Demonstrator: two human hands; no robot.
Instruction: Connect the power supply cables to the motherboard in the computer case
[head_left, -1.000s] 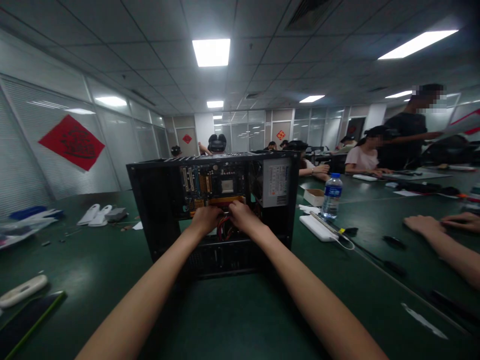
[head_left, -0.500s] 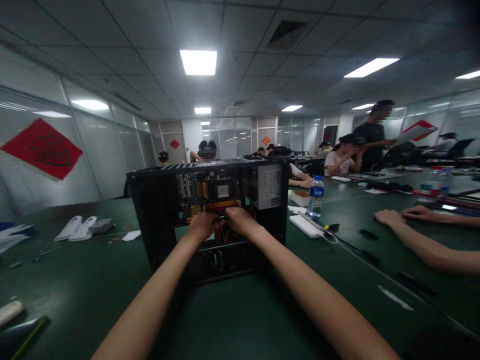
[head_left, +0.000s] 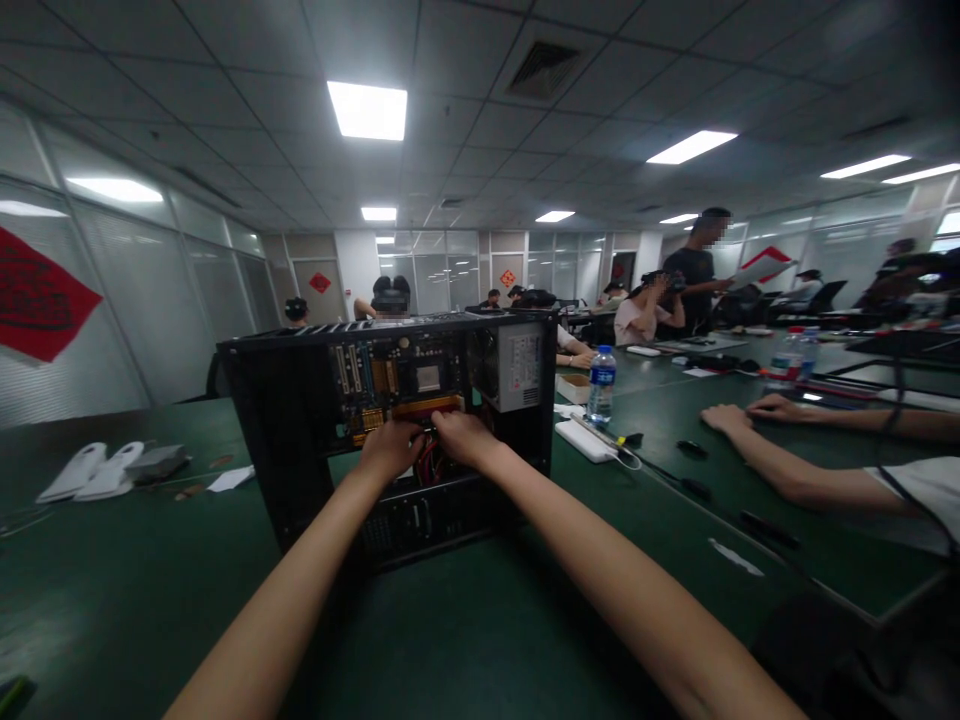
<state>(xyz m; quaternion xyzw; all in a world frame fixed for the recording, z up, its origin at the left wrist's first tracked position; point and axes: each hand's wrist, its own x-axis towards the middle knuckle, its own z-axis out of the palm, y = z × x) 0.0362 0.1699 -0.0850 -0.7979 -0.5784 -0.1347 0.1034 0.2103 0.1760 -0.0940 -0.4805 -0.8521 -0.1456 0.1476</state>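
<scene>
View's swinging right; left hand (head_left: pixel 390 450) and right hand (head_left: pixel 465 440) are staying curled at the circuit board (head_left: pixel 401 372) inside the computer case (head_left: pixel 450 512) (grips hidden, can't tell), so work's apparently continuing there.

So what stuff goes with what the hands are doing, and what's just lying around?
Seems part of the job:
open computer case
circuit board
power supply
red cables by the fingers

Seems just lying about:
water bottle
small open carton
grey block
paper scrap
</scene>
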